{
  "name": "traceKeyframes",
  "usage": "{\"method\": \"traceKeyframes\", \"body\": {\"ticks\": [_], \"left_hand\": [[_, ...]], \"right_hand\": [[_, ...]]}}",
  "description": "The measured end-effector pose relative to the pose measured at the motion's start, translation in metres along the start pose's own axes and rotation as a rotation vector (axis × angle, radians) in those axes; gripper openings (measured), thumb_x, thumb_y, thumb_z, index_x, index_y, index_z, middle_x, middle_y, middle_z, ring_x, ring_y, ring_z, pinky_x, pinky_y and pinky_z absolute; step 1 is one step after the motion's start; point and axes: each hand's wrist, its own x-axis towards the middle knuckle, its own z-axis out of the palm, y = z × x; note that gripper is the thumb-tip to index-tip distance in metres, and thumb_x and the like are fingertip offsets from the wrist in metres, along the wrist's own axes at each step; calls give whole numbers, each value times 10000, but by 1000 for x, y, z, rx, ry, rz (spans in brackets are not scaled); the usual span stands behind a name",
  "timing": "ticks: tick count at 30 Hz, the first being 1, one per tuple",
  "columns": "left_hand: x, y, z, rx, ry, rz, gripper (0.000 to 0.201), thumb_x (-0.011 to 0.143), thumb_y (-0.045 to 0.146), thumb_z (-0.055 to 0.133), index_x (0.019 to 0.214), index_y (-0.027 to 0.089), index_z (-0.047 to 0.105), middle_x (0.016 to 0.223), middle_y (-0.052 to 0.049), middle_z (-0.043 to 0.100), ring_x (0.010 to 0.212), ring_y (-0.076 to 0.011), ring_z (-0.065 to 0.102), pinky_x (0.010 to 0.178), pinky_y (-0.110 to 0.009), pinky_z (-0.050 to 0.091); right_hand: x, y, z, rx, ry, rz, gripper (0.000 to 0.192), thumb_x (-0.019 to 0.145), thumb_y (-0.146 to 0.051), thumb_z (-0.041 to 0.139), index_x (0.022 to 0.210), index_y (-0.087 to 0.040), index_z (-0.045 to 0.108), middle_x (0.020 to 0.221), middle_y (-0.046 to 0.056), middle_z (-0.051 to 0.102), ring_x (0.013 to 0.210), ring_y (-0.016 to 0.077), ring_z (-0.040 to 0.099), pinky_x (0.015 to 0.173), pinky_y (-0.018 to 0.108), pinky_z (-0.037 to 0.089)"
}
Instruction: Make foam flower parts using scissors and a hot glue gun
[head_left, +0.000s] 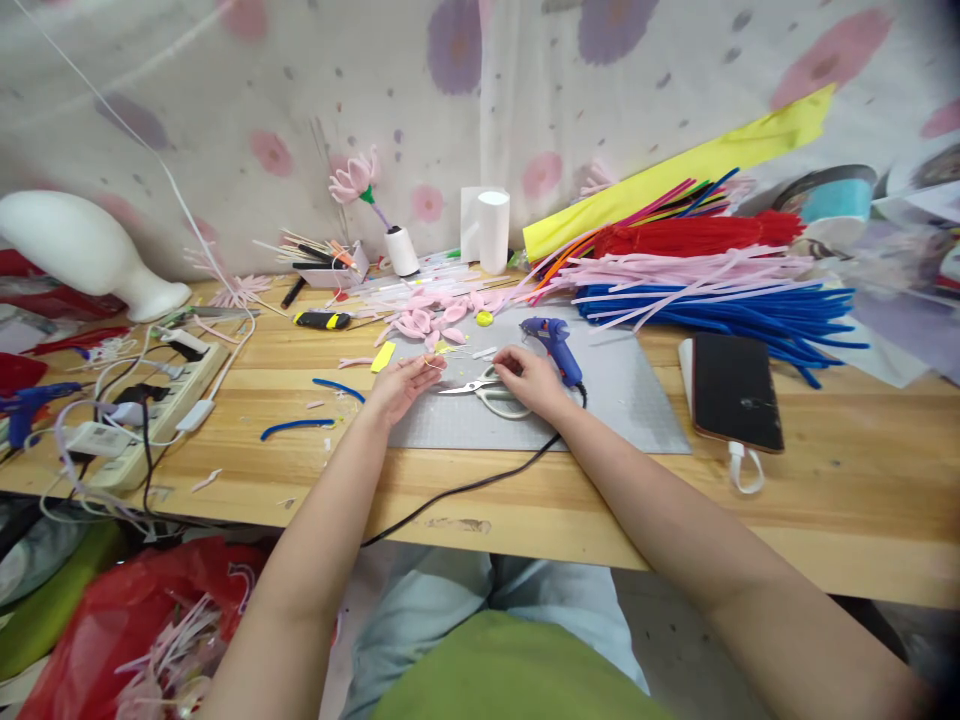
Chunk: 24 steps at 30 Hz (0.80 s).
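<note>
My left hand (409, 385) is at the left edge of the grey cutting mat (615, 390). Its thumb and fingers are closed on a thin pale strand (433, 361). Facing it from the right, my right hand (531, 378) has its fingers closed at the upper handle loop of the scissors (474, 386). The blades point left towards my left hand; part of the handles is hidden under my fingers. Close behind the hands lie pink fuzzy petals (427, 322), a yellow round piece (484, 318) and a yellow strip (383, 357). A blue glue gun (553, 350) lies beside my right hand.
Blue pipe cleaners (720, 315) and pink ones are heaped at the right, behind a black phone (736, 392). The glue gun's black cable (465, 487) crosses the front edge. A utility knife (322, 320), a power strip (161, 420) and a foam head (82, 250) are on the left.
</note>
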Motion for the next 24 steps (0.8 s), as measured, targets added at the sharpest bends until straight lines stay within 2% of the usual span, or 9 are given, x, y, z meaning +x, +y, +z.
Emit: {"method": "traceKeyframes", "body": {"ticks": [5,9,14,18,21,24], "left_hand": [[0,1,3,13,87,34,129,648,223,729,666,115,660,756,-80,698,755,-133,655,880,-324,468],[0,5,5,15,100,55,138,627,226,744,672,120,669,772,-77,702,786,-134,653,877,-298,461],[-2,9,7,40,39,0,116,701,227,684,753,124,696,876,-101,706,850,-140,654,883,-286,448],[-1,7,13,44,-1,-76,95,723,193,650,767,124,697,947,-113,699,888,-154,652,894,-301,449],[1,2,18,1,-24,-80,97,729,185,631,789,134,689,1036,-111,681,976,-178,632,890,-314,458],[2,-4,25,-49,-40,-76,110,745,181,605,811,136,681,1044,-104,677,1004,-189,621,859,-309,468]], "right_hand": [[0,-1,0,49,7,6,119,748,-276,495,794,-202,576,777,29,641,693,154,570,679,305,458],[-2,1,0,63,9,6,117,753,-282,497,792,-207,579,779,30,647,699,159,574,683,315,463],[-1,0,-1,35,14,-9,129,763,-287,494,825,-202,570,800,40,645,716,160,582,699,319,471],[2,-17,1,66,3,-49,183,754,-317,530,907,-217,536,880,43,640,766,162,597,744,330,478],[3,-32,9,143,-48,-64,288,723,-348,579,964,-217,494,964,43,631,804,153,600,759,320,479],[4,-40,24,122,-58,-82,345,690,-341,618,966,-214,456,978,46,619,848,163,588,768,327,473]]}}
